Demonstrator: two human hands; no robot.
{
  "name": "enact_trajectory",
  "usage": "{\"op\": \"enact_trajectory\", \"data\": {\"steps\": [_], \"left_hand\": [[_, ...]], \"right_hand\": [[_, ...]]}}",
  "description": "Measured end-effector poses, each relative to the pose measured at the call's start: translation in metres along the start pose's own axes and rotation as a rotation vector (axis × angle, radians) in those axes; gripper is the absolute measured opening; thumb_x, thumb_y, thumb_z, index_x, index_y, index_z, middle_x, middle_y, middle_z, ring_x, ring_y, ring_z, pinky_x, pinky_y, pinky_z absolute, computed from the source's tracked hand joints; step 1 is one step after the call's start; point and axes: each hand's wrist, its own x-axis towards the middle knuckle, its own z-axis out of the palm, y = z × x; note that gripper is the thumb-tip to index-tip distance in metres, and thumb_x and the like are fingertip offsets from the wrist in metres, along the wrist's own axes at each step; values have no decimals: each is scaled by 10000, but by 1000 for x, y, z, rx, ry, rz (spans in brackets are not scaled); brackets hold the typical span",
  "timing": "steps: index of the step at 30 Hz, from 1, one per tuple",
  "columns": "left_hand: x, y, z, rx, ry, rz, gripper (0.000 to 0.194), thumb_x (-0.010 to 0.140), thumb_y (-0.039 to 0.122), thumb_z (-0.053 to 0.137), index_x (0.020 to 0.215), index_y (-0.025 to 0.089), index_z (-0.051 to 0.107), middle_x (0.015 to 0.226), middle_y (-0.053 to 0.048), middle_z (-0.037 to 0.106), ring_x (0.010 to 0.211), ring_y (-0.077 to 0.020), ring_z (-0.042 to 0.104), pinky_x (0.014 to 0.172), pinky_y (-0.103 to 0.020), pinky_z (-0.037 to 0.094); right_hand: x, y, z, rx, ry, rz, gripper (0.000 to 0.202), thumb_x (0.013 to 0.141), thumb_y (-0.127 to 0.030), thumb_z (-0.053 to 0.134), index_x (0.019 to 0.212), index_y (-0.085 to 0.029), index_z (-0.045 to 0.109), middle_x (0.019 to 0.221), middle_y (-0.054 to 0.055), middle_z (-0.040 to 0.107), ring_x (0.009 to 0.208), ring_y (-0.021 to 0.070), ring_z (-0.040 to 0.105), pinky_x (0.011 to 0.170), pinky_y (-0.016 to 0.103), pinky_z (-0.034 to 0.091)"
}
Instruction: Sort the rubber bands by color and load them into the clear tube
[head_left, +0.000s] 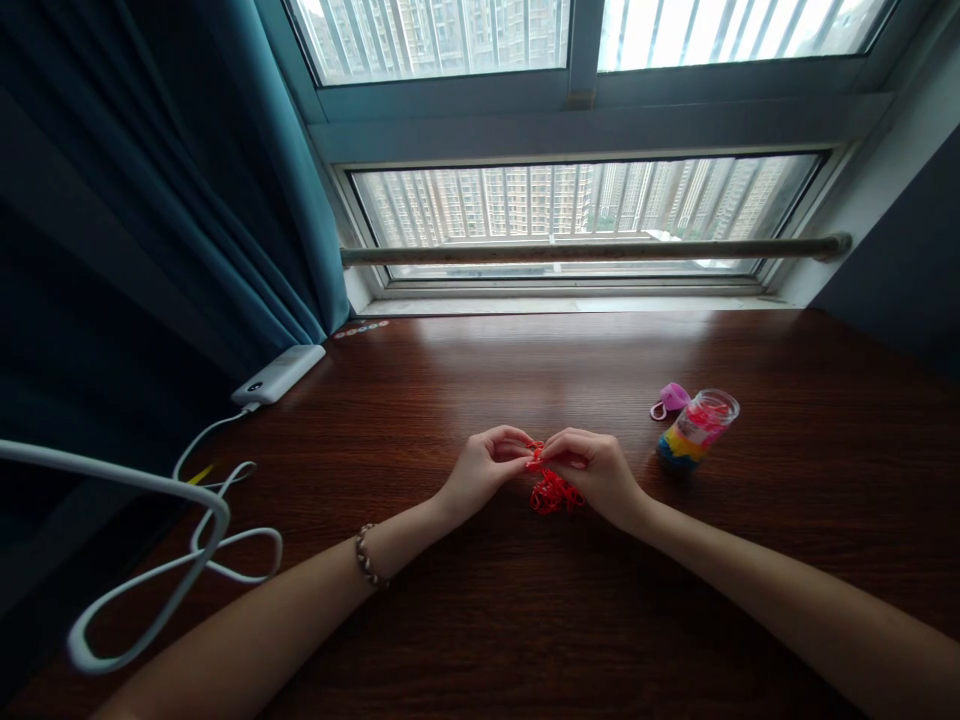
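Both hands meet over the middle of a dark brown table. My left hand (491, 465) pinches one side of some tangled red cord (555, 493), thumb against forefinger. From the other side my right hand (592, 468) pinches the same cord, its fingertips almost touching those of the left. Below the fingers the loose loops of cord hang or rest near the tabletop; whether they touch it I cannot tell. A braided bracelet (367, 557) circles my left wrist. The exact spot held between the fingertips is partly hidden.
Right of my hands stands an uncapped clear jar (697, 428) with coloured layers, beside a purple cap (674, 397) with a loop. At left lie a white power strip (279, 375) and a looped white cable (150, 575). A blue curtain (247, 200) hangs by the window.
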Motion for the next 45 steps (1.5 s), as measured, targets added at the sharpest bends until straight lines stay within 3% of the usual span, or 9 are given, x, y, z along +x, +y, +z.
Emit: {"op": "enact_trajectory", "data": {"steps": [5,12,18,26,34,37,40,45], "left_hand": [[-1,3,1,30,-23,-16,215,646,243,679,814,108,679,845,-76,687,800,-199,623,782,-308,486],[-6,7,7,-141,-73,-134,227,680,225,641,865,101,684,848,-83,689,780,-209,625,762,-323,490],[-6,3,6,-260,-64,-172,241,682,254,655,861,94,664,835,-90,681,754,-191,625,745,-318,492],[-6,3,6,-238,-29,-202,245,611,266,711,776,88,680,748,-81,687,699,-188,630,711,-314,504],[-5,3,6,-350,-90,-210,223,710,215,599,854,65,682,847,-128,679,768,-194,620,772,-329,479],[-5,3,6,-371,-107,-220,241,737,231,576,874,59,675,856,-137,675,743,-178,620,744,-305,480],[-6,4,8,-322,-111,-195,250,718,235,616,905,77,667,864,-120,678,735,-171,619,734,-291,480],[-7,5,8,-210,-79,-143,261,665,214,671,899,100,672,873,-98,683,763,-183,621,733,-283,483]], "right_hand": [[0,1,0,-106,17,-71,54,743,-181,599,724,-189,650,735,32,634,674,134,590,622,242,465],[-3,1,3,-209,76,-106,50,735,-170,604,726,-194,647,754,31,611,673,129,580,622,235,458],[-6,0,2,-195,20,-146,82,762,-153,572,767,-192,645,785,35,606,693,120,582,630,217,459],[-6,0,3,-264,7,-80,40,745,-160,594,737,-189,621,723,19,607,652,120,569,611,219,441],[-3,-1,2,-297,58,-1,96,710,-142,611,645,-176,550,655,-1,581,610,119,536,576,223,410],[-3,0,2,-218,62,84,83,701,-154,616,734,-176,543,652,-7,589,588,117,541,560,221,421],[-3,0,3,-132,61,143,165,701,-166,618,849,-173,545,687,-2,608,602,120,561,574,225,443],[-3,-4,2,-170,82,102,24,712,-181,616,716,-173,593,688,9,588,635,129,550,582,235,443]]}}
